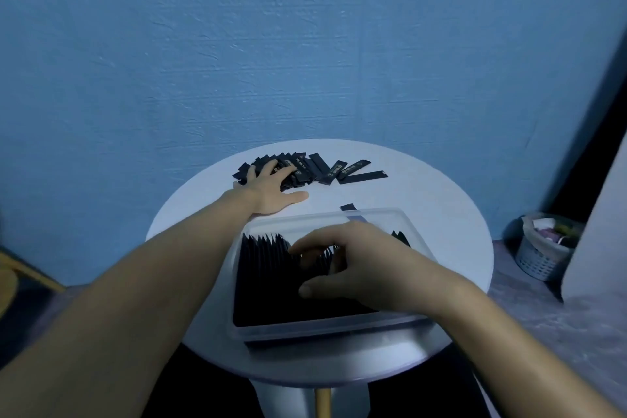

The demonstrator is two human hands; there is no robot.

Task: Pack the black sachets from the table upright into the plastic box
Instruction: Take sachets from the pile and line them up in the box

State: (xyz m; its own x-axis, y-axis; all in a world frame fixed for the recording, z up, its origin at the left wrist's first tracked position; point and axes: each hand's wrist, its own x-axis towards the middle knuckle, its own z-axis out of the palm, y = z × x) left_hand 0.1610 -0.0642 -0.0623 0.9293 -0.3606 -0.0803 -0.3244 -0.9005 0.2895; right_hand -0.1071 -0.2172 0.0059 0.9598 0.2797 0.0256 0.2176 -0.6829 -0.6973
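Left hand lies spread flat on loose black sachets fanned along the white round table's far edge; right hand reaches into the plastic box at the near edge, fingers bent among upright sachets, grip unclear; blue wall behind; basket on the floor, right.

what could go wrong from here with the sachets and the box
The left hand lies spread on the loose sachets near the table's far edge; a careless sweep might push some off.
The right hand presses among the upright sachets in the plastic box; the row could slump when it lifts.
One sachet lying behind the box is easy to miss.
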